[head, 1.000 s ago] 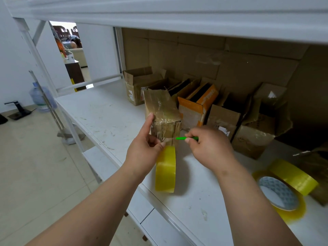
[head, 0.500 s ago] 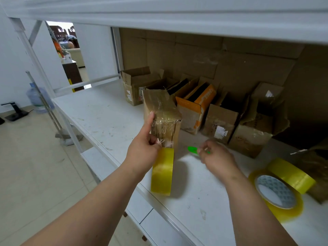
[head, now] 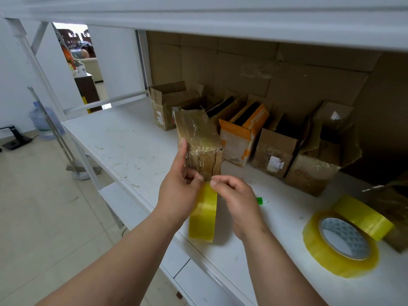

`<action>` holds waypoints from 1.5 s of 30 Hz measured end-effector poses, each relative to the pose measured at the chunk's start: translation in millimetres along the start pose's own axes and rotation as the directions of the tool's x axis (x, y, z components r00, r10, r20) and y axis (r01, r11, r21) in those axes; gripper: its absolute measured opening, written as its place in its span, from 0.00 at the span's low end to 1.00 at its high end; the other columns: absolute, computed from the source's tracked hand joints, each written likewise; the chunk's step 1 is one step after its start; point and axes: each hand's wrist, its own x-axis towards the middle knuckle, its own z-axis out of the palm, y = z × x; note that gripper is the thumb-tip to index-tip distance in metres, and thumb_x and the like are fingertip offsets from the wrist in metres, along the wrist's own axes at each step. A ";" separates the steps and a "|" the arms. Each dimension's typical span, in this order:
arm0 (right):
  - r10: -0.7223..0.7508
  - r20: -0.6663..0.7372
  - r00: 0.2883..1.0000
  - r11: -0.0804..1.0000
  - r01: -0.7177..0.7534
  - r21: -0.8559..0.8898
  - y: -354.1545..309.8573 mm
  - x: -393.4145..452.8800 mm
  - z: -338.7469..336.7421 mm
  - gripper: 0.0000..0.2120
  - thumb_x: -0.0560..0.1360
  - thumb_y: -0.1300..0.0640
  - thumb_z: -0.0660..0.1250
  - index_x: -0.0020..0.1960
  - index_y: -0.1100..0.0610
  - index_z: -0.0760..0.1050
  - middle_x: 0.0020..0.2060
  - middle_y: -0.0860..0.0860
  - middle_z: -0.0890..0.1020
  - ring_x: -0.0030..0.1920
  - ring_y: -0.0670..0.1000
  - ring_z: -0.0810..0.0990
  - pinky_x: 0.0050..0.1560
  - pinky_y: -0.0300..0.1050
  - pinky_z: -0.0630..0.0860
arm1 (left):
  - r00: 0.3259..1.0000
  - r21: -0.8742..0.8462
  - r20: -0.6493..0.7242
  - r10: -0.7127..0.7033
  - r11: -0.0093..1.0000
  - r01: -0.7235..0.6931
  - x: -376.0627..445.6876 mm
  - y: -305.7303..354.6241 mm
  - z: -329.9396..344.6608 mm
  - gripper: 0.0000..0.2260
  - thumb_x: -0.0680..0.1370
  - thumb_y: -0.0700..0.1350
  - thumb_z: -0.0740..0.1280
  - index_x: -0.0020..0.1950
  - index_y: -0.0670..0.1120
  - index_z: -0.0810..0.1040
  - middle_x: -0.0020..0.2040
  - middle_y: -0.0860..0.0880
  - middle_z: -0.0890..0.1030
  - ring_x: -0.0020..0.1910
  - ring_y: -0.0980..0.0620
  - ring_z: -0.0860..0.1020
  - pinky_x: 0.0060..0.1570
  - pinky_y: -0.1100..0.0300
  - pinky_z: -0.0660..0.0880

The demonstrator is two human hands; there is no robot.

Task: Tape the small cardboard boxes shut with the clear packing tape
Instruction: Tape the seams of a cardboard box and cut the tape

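**Taped box held above the shelf, tape roll hanging beneath it**

The left hand [head: 178, 193] holds a small cardboard box [head: 199, 142] upright above the white shelf [head: 123, 138]. Its forefinger lies straight along the box's left side, while the thumb and the other fingers curl round the box's lower end. The box is already wrapped in glossy clear tape over its top and front faces.

Directly under the box hangs a roll of yellowish clear packing tape [head: 203, 215], standing on edge, just in front of the shelf's front rim. The right hand [head: 237, 199] meets the box's lower corner, its fingers [head: 217, 183] bent and drawn together in a pinch at the spot where the tape joins the box; whether they grip the tape strip or only press on it cannot be told.

A green pen-like tool [head: 262, 200] lies on the shelf just behind the right hand. Further right, a large roll of tape [head: 340, 244] lies flat, with a smaller yellow roll [head: 362, 215] leaning against it. Along the back of the shelf stands a row of open cardboard boxes [head: 273, 151], one of them orange and white [head: 242, 133]. A water bottle [head: 43, 122] stands on the tiled floor at left.
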 end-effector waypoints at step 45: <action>-0.104 0.245 0.964 0.994 0.107 -0.001 -60.6 -11.8 -7.4 0.13 0.78 0.61 0.67 0.37 0.49 0.79 0.38 0.53 0.79 0.43 0.55 0.76 0.47 0.54 0.73 | 0.887 0.424 0.439 0.145 0.837 -0.346 22.8 58.9 -48.1 0.08 0.75 0.57 0.71 0.45 0.55 0.83 0.40 0.58 0.80 0.40 0.60 0.77 0.41 0.63 0.74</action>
